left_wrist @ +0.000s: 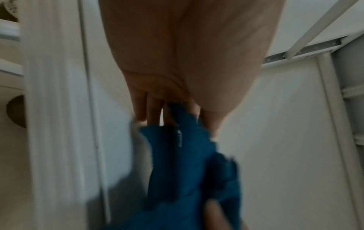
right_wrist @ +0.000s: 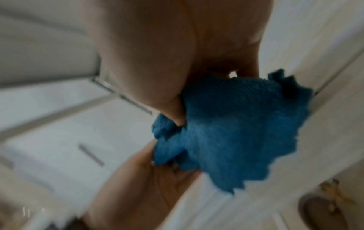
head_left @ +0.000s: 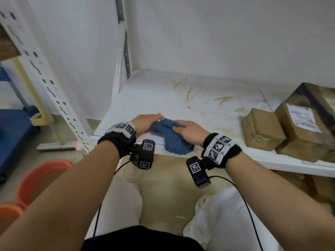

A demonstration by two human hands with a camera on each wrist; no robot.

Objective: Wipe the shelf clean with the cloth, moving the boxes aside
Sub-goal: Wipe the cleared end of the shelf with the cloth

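A crumpled blue cloth (head_left: pixel 172 140) lies at the front edge of the white shelf (head_left: pixel 145 98) and droops over its lip. My left hand (head_left: pixel 149 119) pinches the cloth's left end between thumb and fingers (left_wrist: pixel 153 109), where the cloth (left_wrist: pixel 189 155) runs down from the pinch. My right hand (head_left: pixel 186 129) grips the bunched right part, with its thumb (right_wrist: pixel 177 112) dug into the cloth (right_wrist: pixel 236 124). Brown smears (head_left: pixel 188 91) streak the shelf's middle and back. Three brown cardboard boxes sit at the shelf's right end: a small one (head_left: pixel 262 131), a labelled one (head_left: pixel 304 131), and one behind (head_left: pixel 315 95).
A perforated white upright (head_left: pixel 59 98) stands at the shelf's left front corner. An orange basin (head_left: pixel 41 180) sits on the floor at lower left, near a blue cart (head_left: pixel 12 127). More boxes (head_left: pixel 317 187) show under the shelf at right. The white wall closes the back.
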